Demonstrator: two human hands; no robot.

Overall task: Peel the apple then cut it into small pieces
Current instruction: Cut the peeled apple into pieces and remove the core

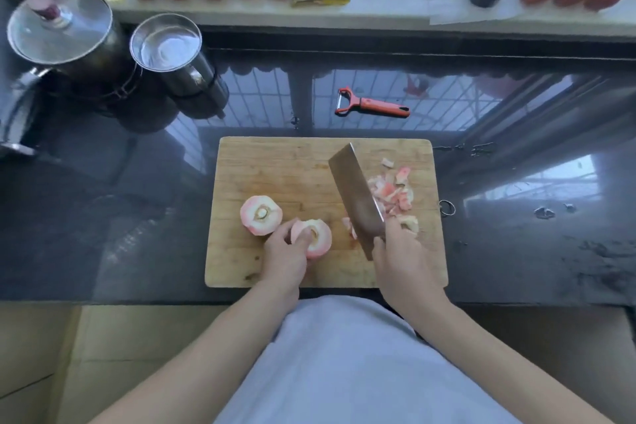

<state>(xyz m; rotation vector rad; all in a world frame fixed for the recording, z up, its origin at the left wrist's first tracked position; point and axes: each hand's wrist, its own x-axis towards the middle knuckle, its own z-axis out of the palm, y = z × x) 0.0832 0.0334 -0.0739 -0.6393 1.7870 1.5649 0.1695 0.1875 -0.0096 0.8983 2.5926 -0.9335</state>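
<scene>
Wooden cutting board (275, 162) on the dark worktop (137, 217) carries our peeled apple. Our left hand (284, 260) grips one apple half (318, 239) with curled fingers (303, 237); the other half (261, 215) sits just beside. Our right hand (401, 256) grips the cleaver (356, 198), cut pieces (392, 193) piled beyond it.

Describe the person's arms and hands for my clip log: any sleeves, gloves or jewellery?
Both forearms are bare right down to the bottom of the view, with no sleeve showing. The left hand and right hand wear no gloves; no ring, watch or bracelet is visible. Between the arms shows a pale, light-coloured garment on the body.
</scene>
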